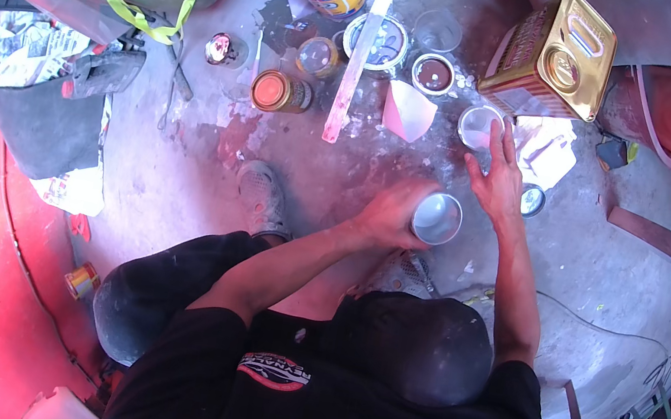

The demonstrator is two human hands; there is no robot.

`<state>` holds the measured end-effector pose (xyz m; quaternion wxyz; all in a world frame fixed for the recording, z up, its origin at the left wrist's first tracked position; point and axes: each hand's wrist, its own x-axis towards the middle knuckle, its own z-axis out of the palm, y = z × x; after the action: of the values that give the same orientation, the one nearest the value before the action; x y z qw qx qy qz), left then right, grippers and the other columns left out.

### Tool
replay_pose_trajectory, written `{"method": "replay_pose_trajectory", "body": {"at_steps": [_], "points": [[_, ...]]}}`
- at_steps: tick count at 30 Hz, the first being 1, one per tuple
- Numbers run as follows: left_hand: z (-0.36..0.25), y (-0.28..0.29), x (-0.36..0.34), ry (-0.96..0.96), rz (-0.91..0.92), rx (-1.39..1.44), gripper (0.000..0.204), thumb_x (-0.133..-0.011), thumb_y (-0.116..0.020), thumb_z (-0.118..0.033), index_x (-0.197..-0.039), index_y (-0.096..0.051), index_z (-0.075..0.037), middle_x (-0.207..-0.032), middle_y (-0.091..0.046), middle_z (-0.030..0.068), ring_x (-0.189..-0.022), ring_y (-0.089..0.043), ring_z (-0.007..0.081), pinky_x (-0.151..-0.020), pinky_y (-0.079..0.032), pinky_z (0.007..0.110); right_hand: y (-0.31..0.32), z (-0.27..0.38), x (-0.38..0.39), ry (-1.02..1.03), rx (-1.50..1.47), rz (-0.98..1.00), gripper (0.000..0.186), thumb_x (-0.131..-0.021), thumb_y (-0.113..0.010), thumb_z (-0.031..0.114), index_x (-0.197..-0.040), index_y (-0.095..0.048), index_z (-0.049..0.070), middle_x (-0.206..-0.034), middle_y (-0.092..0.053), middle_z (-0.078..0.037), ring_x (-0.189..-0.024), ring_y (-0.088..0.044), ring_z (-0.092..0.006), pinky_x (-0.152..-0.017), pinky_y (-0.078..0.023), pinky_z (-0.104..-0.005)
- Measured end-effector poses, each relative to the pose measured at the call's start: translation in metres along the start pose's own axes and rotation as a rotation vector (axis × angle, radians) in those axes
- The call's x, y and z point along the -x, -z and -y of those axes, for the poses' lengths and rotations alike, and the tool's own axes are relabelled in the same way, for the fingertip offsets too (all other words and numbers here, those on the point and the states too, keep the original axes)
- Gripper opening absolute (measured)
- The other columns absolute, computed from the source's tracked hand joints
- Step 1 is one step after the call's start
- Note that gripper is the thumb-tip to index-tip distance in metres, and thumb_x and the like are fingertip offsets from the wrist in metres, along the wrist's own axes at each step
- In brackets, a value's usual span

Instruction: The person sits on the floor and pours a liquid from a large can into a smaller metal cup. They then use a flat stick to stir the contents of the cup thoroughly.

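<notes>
The cup [438, 218] sits in the left grip [395, 212], whose fingers curl round its near-left side. It is round and smooth-walled, with a thin rim and a pale, dull inside, its mouth turned upward. The right grip [496, 182] is spread, fingers straight and thumb apart, and holds nothing. Its fingertips reach over the edge of a tub [472, 129] of clear, thin plastic; whether they touch it, I cannot tell.

Just right of the right grip lies a crumpled white sheet [548, 155], and beside its wrist a small tin [532, 201] with a round rim. Farther beyond that grip stands a boxy can [543, 62] of shiny gold metal.

Ahead of the left grip, a curled sheet [409, 111] of smooth pale paper rests on the floor [187, 147] — rough, stained concrete. Past it is a round pot [433, 75] with dark brown contents. To its left, a long, flat, paint-smeared stick [359, 64] lies across a wide-mouthed tin [391, 43] — its rim daubed white.
</notes>
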<state>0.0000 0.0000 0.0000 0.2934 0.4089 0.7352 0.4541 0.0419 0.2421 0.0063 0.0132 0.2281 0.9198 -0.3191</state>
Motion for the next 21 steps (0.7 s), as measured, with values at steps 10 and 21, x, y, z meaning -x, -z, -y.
{"method": "replay_pose_trajectory", "body": {"at_steps": [10,21], "points": [[0.002,-0.004,0.001,-0.025,-0.026,-0.012,0.095,-0.060,-0.092,-0.029,-0.140,-0.045,-0.006,-0.135,-0.055,0.0199,-0.126,-0.053,0.0400,-0.106,-0.045,0.047,0.040,0.025,0.007,0.164,0.296,-0.244,0.054,-0.085,-0.073,0.017,-0.138,-0.061,0.014,-0.153,-0.039,-0.029,-0.129,-0.054,-0.0452,-0.103,-0.049,-0.0477],[0.005,-0.003,0.000,-0.013,0.013,-0.059,0.101,-0.060,-0.093,-0.038,-0.142,-0.043,-0.007,-0.137,-0.055,0.0196,-0.128,-0.053,0.0405,-0.108,-0.044,0.048,-0.034,0.083,-0.053,0.105,0.169,0.304,0.033,-0.089,-0.071,0.027,-0.113,-0.071,0.004,-0.093,-0.073,-0.021,-0.087,-0.071,-0.0434,-0.081,-0.055,-0.0502]]}}
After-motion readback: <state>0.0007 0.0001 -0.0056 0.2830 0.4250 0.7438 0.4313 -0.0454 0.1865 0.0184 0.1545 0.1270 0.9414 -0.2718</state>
